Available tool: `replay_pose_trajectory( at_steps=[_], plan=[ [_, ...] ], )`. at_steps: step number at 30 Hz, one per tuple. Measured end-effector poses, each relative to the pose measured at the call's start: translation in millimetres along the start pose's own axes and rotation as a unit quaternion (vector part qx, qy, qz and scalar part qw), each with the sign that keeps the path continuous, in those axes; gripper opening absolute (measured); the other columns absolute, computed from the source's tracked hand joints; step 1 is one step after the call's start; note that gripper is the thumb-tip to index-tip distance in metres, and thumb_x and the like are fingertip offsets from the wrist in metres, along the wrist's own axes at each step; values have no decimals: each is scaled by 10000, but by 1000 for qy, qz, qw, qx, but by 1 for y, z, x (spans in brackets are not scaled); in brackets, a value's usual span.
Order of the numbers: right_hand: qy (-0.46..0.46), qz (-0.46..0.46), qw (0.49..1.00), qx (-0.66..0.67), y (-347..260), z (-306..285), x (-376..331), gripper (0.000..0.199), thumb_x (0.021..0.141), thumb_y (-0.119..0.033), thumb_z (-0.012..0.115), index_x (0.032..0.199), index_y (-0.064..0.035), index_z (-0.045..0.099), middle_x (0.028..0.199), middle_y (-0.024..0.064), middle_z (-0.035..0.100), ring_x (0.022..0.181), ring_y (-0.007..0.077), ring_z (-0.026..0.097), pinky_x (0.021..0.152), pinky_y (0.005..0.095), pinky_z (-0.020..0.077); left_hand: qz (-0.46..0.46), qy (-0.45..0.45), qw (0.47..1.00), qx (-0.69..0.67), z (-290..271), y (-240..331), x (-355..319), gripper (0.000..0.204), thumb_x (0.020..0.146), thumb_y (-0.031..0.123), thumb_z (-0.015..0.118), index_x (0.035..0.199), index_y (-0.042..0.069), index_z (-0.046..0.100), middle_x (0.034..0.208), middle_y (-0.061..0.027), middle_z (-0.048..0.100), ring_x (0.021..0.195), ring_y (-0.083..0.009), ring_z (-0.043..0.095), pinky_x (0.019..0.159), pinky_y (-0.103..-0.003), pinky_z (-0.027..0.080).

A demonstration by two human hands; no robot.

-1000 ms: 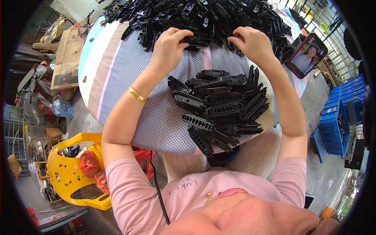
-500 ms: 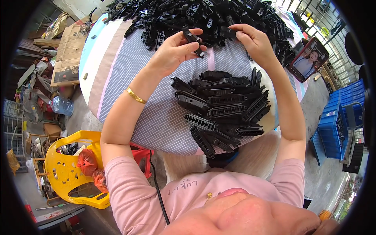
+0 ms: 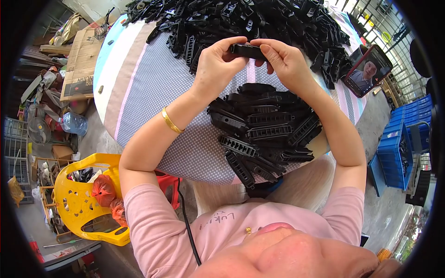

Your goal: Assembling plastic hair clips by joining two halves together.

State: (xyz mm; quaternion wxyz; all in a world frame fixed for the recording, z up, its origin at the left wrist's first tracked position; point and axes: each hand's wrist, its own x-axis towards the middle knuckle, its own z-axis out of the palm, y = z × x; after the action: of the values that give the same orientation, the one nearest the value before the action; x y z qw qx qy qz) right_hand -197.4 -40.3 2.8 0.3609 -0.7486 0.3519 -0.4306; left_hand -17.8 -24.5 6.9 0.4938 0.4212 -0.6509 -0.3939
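Between both hands, above the far middle of the table, is a long black plastic part (image 3: 249, 51). The fingers and thumb of my left hand (image 3: 219, 62) are closed on its left end. At its right end, my right hand (image 3: 288, 65) grips with thumb and forefinger. Whether it is one piece or two joined pieces I cannot make out. Just beyond the hands spreads a big heap of loose black plastic parts (image 3: 204, 23). Nearer my body lies a smaller pile of long black plastic parts (image 3: 270, 132), some with ladder-like slots.
A patterned cloth covers the round table (image 3: 185, 148). On its right edge stands a phone (image 3: 368, 70) with a lit screen. A yellow plastic chair (image 3: 76, 199) holding red bags is at the left. Blue crates (image 3: 394, 148) stand on the right, a cardboard box (image 3: 79, 65) at the far left.
My hands have come together from apart. The black part in my left hand has turned level, and my right hand, formerly at the heap, now grips its right end.
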Motion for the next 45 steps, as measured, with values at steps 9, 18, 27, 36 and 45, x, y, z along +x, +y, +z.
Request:
replay_pose_trajectory(
  at_steps=[9,18,27,36,45],
  plan=[
    [76,-224,934,-269,1,-17,6,562,704,-373,748,1099,-11,578,947,108,626,860,178,589,803,301,462,20,-51,995,-80,-14,2,4,385,782,52,679,1147,-11,574,897,-61,661,777,-95,612,695,-197,492],
    [-25,-118,971,-207,-8,-19,-2,396,705,-217,756,993,19,623,860,109,650,761,177,615,719,278,484,154,-67,978,121,-16,7,1,327,752,48,689,1065,11,603,849,-89,670,755,-113,636,672,-221,509],
    [21,-148,968,-203,-10,-15,-6,301,698,-152,755,925,19,655,848,116,663,734,167,626,686,257,489,178,-57,972,146,-16,14,-2,307,745,54,702,1040,22,625,817,-83,676,729,-94,635,647,-208,512],
    [-29,24,996,82,2,-50,11,328,902,-244,551,1113,5,580,970,71,632,800,102,593,753,236,484,-5,-221,972,73,-21,14,-2,316,733,64,722,1034,14,636,896,-43,650,788,-93,601,733,-206,490],
    [18,2,886,-464,38,-42,15,419,747,-407,662,1018,-88,639,845,114,654,813,272,627,720,358,492,127,-114,931,323,-44,-9,19,227,792,132,651,994,29,650,970,-96,622,906,-199,579,793,-293,469]
  ],
)
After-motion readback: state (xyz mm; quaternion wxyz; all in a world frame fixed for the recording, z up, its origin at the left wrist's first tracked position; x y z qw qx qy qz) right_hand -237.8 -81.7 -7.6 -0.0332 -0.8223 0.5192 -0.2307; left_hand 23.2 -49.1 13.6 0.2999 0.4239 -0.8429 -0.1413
